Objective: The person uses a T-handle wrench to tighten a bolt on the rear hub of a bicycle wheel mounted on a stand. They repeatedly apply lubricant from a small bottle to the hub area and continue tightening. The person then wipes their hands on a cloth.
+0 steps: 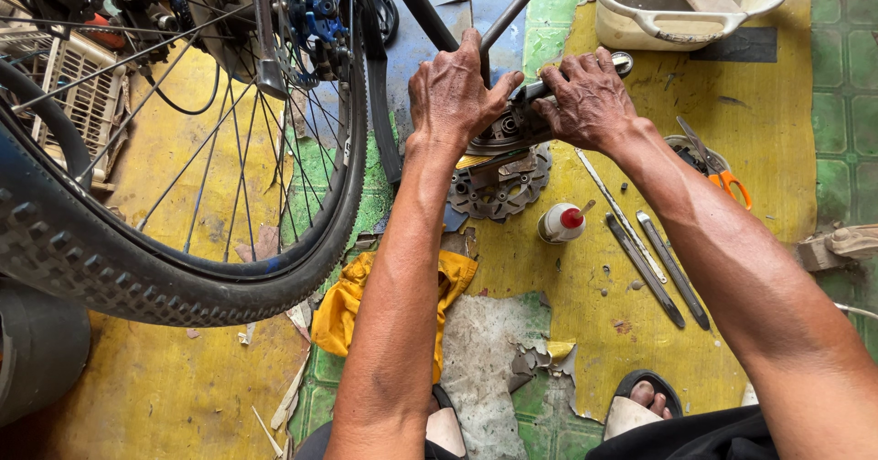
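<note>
My left hand (453,90) presses down on a round toothed metal sprocket cluster (508,131) and touches a dark steel bar (508,16) that rises from it. My right hand (590,99) grips a wrench handle (622,62) lying across the same cluster. Under the cluster lies a grey brake disc (498,195) with cut-outs. Both hands are closed on their parts; the middle of the cluster is hidden by my fingers.
A bicycle wheel (183,268) with knobby tyre and spokes fills the left. A yellow rag (343,300), a small oil bottle with red tip (560,222), flat metal files (654,268), orange-handled scissors (727,181) and a white plastic tub (668,21) lie around. My sandalled foot (645,405) is below.
</note>
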`<action>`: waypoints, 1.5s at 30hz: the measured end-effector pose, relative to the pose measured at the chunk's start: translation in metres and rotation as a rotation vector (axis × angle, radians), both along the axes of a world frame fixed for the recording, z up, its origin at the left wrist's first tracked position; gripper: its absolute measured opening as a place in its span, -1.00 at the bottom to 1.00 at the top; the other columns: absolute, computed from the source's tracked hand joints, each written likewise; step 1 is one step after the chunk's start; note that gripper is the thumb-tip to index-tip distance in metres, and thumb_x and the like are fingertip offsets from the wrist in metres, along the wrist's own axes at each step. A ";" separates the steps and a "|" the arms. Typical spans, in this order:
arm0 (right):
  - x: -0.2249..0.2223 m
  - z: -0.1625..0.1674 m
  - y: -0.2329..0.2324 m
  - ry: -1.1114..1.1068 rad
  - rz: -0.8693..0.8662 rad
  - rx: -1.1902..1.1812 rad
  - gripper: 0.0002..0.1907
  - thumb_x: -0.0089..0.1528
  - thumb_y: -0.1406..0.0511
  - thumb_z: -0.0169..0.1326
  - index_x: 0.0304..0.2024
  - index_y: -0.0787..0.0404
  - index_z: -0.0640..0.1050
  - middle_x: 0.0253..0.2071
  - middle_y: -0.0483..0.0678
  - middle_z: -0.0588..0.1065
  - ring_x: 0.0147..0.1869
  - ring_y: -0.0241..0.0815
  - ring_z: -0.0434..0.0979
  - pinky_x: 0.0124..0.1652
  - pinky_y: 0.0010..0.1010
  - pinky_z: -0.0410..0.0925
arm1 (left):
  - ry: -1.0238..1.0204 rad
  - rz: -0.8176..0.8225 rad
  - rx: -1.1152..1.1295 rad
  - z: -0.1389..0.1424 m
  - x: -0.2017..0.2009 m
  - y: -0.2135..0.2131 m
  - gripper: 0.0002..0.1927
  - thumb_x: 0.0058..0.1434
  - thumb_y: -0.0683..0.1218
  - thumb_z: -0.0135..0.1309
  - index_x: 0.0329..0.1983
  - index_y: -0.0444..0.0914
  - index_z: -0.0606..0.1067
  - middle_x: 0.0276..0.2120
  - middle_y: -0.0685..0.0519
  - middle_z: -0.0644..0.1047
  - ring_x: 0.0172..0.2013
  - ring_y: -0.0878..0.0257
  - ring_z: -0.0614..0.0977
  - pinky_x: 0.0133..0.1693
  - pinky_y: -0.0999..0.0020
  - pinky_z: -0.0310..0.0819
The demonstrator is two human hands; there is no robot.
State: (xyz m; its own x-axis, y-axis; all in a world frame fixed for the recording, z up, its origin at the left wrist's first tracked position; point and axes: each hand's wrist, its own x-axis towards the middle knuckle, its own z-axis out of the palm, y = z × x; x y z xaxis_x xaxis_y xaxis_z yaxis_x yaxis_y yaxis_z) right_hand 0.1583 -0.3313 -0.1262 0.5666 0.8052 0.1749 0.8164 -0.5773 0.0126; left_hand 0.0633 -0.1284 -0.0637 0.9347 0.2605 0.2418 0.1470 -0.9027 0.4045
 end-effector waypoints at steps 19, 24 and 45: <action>0.000 -0.001 0.000 -0.006 -0.002 0.004 -0.43 0.36 -0.02 0.04 0.26 0.19 0.47 0.08 0.23 0.47 0.25 0.19 0.42 0.37 0.11 0.02 | -0.001 -0.005 0.006 0.001 -0.001 0.000 -0.40 0.08 0.34 0.29 -0.16 -0.22 0.46 -0.54 -0.06 0.62 -0.44 -0.01 0.72 -0.35 0.05 0.64; -0.001 0.000 0.000 0.021 -0.010 0.005 -0.43 0.36 -0.01 0.03 0.27 0.19 0.46 0.12 0.24 0.46 0.28 0.20 0.40 0.38 0.11 0.00 | 0.008 -0.004 -0.002 0.001 0.000 0.000 -0.40 0.09 0.34 0.29 -0.16 -0.22 0.46 -0.54 -0.05 0.62 -0.43 -0.01 0.72 -0.35 0.05 0.64; -0.001 0.000 0.001 0.013 -0.014 -0.003 -0.43 0.36 0.00 0.03 0.28 0.19 0.45 0.09 0.24 0.46 0.28 0.22 0.39 0.37 0.13 0.00 | -0.001 -0.005 -0.009 0.002 -0.001 0.000 -0.39 0.06 0.31 0.31 -0.13 -0.24 0.47 -0.55 -0.08 0.62 -0.45 -0.03 0.72 -0.36 0.05 0.64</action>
State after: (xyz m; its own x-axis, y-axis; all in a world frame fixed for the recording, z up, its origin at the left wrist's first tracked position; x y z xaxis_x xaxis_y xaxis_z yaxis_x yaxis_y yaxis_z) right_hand 0.1571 -0.3307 -0.1258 0.5803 0.7976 0.1649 0.8083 -0.5888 0.0036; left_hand 0.0624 -0.1288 -0.0619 0.9356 0.2585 0.2406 0.1422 -0.8995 0.4132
